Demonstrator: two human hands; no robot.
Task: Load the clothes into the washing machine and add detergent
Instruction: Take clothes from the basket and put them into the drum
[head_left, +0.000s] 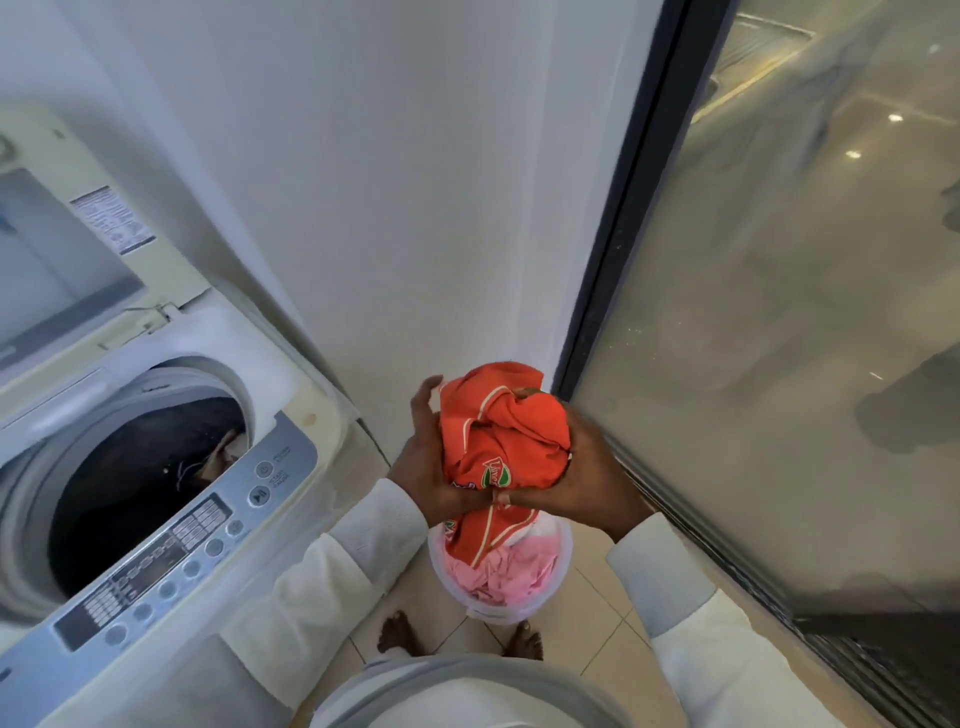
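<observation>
Bunching the shirt (506, 441) between curled fingers (422, 400), left hand (428, 462) and right hand (592, 483) clamped it above the bucket (498, 616); its tail, dangling below the fingers, could drag pink clothes (514, 574) out.

Long, off-white, finely textured at the cuffs: left sleeve (332, 566) at seven o'clock, right sleeve (696, 634) at five — bare feet (397, 631) at six.

Beige tiled floor (602, 597), dark grout lines. On it: round white translucent plastic bucket (498, 613) near the wall corner, w/ pink crumpled cloth (511, 574) inside. Two bare feet (397, 631) just in front of bucket, one each side. White top-load washing machine (291, 395) at left, base hidden.
</observation>
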